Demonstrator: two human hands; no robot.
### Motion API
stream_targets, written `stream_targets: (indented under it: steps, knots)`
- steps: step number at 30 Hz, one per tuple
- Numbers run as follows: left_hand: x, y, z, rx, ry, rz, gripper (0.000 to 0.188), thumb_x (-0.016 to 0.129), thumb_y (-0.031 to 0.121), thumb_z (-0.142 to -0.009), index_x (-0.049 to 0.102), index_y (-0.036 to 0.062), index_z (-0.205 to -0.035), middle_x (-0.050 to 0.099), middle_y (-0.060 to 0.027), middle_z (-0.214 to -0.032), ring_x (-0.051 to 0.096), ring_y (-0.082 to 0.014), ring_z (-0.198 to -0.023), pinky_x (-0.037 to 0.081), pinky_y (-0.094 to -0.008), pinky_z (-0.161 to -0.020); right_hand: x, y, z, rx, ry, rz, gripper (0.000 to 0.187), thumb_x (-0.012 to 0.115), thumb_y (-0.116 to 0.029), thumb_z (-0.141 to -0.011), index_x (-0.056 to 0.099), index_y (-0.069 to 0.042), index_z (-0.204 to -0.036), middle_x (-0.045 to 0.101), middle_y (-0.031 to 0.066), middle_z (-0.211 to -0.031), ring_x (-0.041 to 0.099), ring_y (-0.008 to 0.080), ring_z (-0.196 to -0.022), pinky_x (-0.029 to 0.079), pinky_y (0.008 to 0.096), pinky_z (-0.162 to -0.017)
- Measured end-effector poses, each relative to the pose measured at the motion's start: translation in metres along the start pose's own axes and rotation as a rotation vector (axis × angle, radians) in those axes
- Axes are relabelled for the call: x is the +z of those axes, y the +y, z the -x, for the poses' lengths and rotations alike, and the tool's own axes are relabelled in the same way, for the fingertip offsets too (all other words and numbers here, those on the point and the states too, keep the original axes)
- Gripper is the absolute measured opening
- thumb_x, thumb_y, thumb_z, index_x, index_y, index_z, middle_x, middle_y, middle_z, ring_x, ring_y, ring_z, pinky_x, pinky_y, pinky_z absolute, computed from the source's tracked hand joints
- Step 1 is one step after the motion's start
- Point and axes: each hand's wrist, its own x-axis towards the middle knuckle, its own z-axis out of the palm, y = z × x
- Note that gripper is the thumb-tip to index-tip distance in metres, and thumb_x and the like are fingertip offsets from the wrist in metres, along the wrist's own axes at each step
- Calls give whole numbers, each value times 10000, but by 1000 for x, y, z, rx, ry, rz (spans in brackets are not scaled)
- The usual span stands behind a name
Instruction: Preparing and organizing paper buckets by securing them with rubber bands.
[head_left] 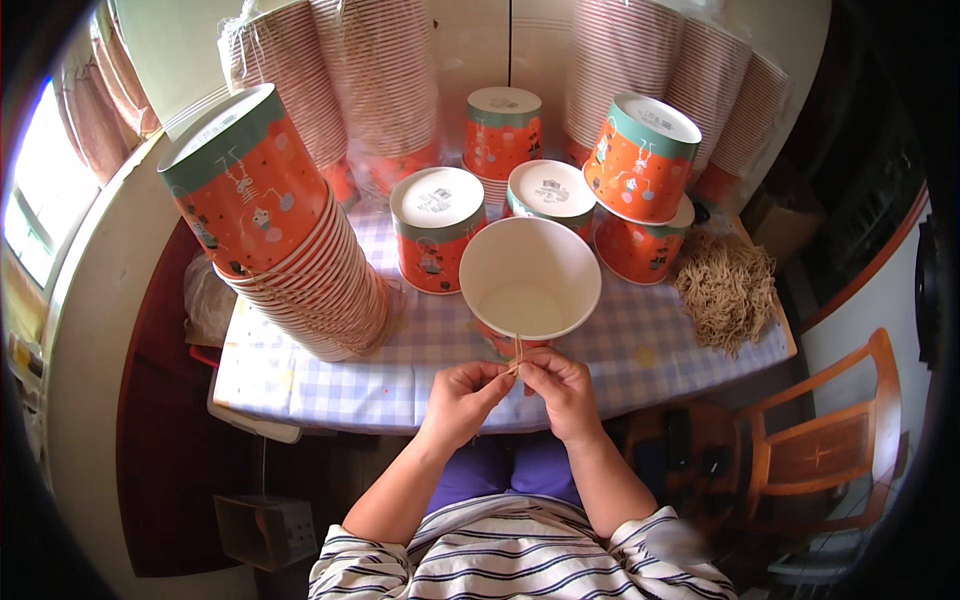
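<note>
An orange paper bucket (pixel 530 262) with a white inside stands upright, mouth up, near the table's front edge. A thin tan cord (pixel 519 350) comes from the near side of its rim. My left hand (pixel 462 402) pinches the cord between thumb and fingers. Right beside it, my right hand (pixel 563 394) pinches the same cord, the fingertips of both hands almost touching. Whether a knot lies between them is too small to tell. To the right sits a loose heap of tan cords (pixel 727 293).
A tall leaning stack of nested buckets (pixel 245 190) rises at the left. Behind the open bucket, several upturned buckets (pixel 437 200) stand on the checked tablecloth (pixel 420 345). Wrapped bucket stacks (pixel 375 80) line the wall. A wooden chair (pixel 825 440) is at the right.
</note>
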Motion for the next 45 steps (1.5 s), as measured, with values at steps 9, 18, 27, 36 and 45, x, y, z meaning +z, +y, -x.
stream_targets:
  steps: [9, 18, 27, 36, 45]
  knots:
    - [1, -6, 1, 75, 12, 38, 167, 628, 134, -892, 640, -31, -907, 574, 42, -717, 436, -8, -611, 340, -177, -519, -2, -1, 2, 158, -4, -193, 173, 650, -176, -875, 692, -36, -967, 663, -7, -834, 525, 62, -711, 424, 212, -657]
    - [4, -12, -1, 186, 85, -41, 151, 638, 94, -877, 620, -41, -940, 604, 11, -757, 481, -20, -642, 383, -171, -555, -2, 1, 2, 131, 20, -127, 165, 651, -188, -878, 689, -40, -940, 655, -18, -814, 518, 47, -704, 414, 202, -645]
    - [4, -13, 3, 565, 146, -355, 242, 675, -1, -766, 579, 19, -988, 575, -16, -786, 403, -49, -495, 350, -194, -467, -3, 2, 1, 68, 30, -29, 163, 647, -180, -884, 683, -44, -965, 639, -32, -791, 517, 34, -690, 422, 200, -619]
    - [1, -22, -5, 595, 162, -409, 145, 689, 1, -796, 621, 18, -922, 628, -39, -776, 446, -48, -504, 367, -204, -461, -4, 5, 0, 64, 30, -29, 185, 656, -207, -882, 686, -43, -963, 626, -35, -779, 490, 27, -664, 403, 191, -605]
    - [-2, -19, -3, 269, -16, 61, 114, 630, 44, -887, 638, -41, -962, 669, -35, -886, 591, -61, -795, 481, -200, -716, 4, -8, -1, 72, 73, -30, 200, 653, -208, -890, 688, -13, -921, 650, -3, -808, 568, 55, -756, 442, 195, -700]
